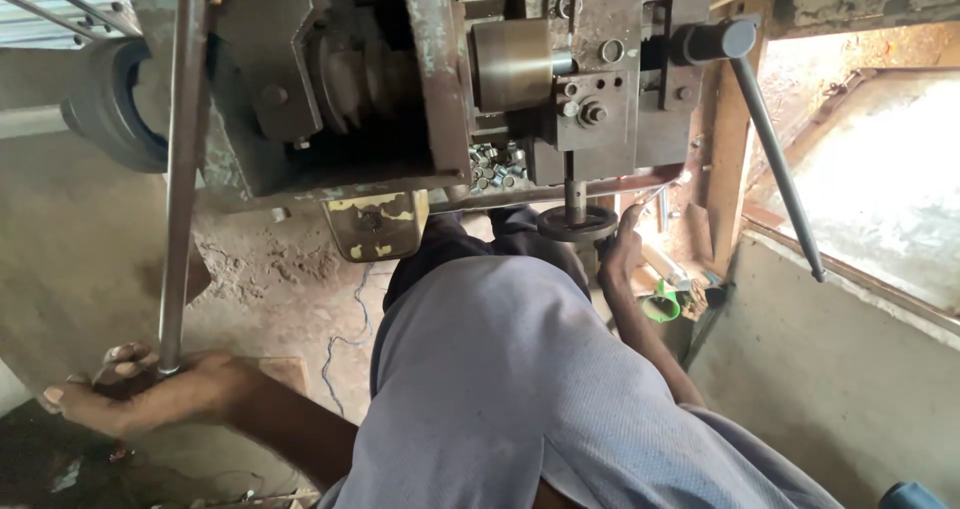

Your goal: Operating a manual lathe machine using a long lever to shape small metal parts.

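I stand at an old, grimy lathe-like machine [420,79] and look down over my grey shirt. My left hand [140,389] is closed around the lower end of a long steel bar [180,169] that runs up into the machine's left side. My right hand [620,254] rests on a small round handwheel [577,223] under the machine's carriage, fingers touching its rim. Several small metal pieces [495,164] lie in a pocket of the machine near a smooth metal cylinder [512,64].
A long dark lever [775,159] slants down from the machine's right side. A black rubber tyre-like ring [105,104] sits at the left. A green object [660,304] lies by my right forearm. A concrete wall and a bright opening stand at the right.
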